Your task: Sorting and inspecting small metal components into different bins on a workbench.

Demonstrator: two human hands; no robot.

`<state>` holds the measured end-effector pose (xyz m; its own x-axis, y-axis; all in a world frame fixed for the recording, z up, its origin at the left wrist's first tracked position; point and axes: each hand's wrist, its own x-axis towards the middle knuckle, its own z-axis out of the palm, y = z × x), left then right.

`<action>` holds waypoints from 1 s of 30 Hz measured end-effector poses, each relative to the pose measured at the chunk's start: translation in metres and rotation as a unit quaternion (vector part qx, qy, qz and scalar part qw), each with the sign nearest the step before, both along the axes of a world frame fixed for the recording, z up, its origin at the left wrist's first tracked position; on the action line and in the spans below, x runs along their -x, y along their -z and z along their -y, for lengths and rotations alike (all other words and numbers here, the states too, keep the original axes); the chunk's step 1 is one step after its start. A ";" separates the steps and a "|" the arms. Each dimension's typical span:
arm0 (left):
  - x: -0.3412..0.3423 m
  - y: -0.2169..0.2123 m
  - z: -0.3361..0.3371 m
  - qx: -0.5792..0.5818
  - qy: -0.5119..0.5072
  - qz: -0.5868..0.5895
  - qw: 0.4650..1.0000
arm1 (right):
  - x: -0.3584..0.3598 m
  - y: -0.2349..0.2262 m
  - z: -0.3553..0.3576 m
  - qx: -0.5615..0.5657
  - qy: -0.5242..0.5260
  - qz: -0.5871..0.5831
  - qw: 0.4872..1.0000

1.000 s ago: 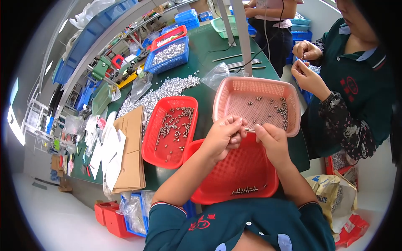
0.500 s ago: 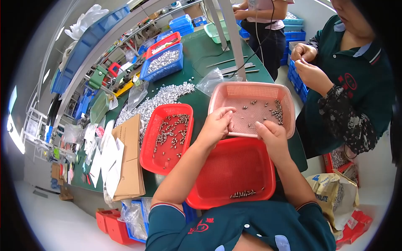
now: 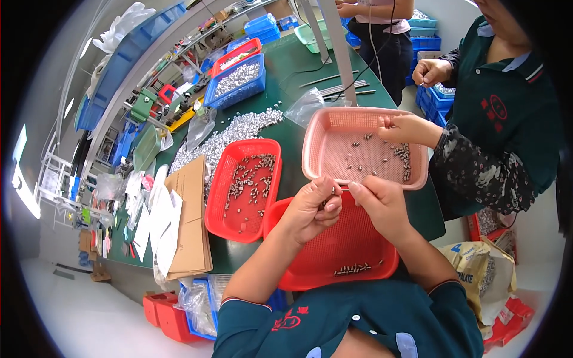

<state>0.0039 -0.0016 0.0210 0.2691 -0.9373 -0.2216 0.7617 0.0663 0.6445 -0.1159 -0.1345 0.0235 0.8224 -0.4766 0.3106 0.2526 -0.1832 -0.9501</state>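
Note:
My left hand (image 3: 315,209) is curled over the near red basket (image 3: 310,256), with small dark metal fittings showing in its fingers. Close beside it my right hand (image 3: 381,206) is closed in a pinch. A thin light sliver shows between the two hands' fingertips; I cannot make out what it is. A short row of small metal fittings (image 3: 352,269) lies at the near side of that basket. Just beyond, a pink basket (image 3: 325,158) has loose fittings scattered inside. To the left, another red basket (image 3: 261,224) has many more of them.
A co-worker's hand (image 3: 409,129) reaches over the pink basket from the right. A pile of silvery parts (image 3: 239,128) lies behind the left red basket. A blue bin (image 3: 236,95), metal rods (image 3: 346,88), cardboard (image 3: 190,221) and an upright post (image 3: 335,48) stand around.
My two hands have come closer together and nearer to me, off the pink basket's edge. The co-worker's one hand has reached left over the pink basket, apart from the other. The view has shifted slightly.

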 end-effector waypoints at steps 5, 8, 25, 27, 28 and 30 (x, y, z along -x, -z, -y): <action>0.006 -0.005 0.000 -0.061 -0.033 0.036 0.997 | -0.002 -0.001 0.000 0.025 0.014 0.011 1.000; 0.007 -0.004 -0.002 -0.084 -0.074 0.069 0.991 | -0.001 0.003 0.001 0.025 0.023 0.008 0.999; 0.008 -0.002 -0.007 -0.059 -0.087 0.142 0.984 | 0.000 0.003 0.003 0.217 -0.016 0.007 0.976; 0.007 -0.004 -0.007 -0.059 -0.080 0.145 0.984 | 0.002 -0.001 0.005 0.210 -0.024 0.000 0.977; 0.008 -0.006 -0.007 -0.058 -0.075 0.150 0.984 | 0.002 -0.003 0.005 0.205 -0.032 -0.005 0.978; 0.012 -0.009 -0.007 -0.072 -0.080 0.163 0.981 | 0.002 -0.001 0.004 0.156 -0.036 -0.021 0.987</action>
<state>-0.0079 0.0056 0.0296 0.4890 -0.8427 -0.2252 0.5002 0.0595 0.8638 -0.1181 -0.1383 0.0241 0.8661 -0.3038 0.3970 0.2362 -0.4511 -0.8606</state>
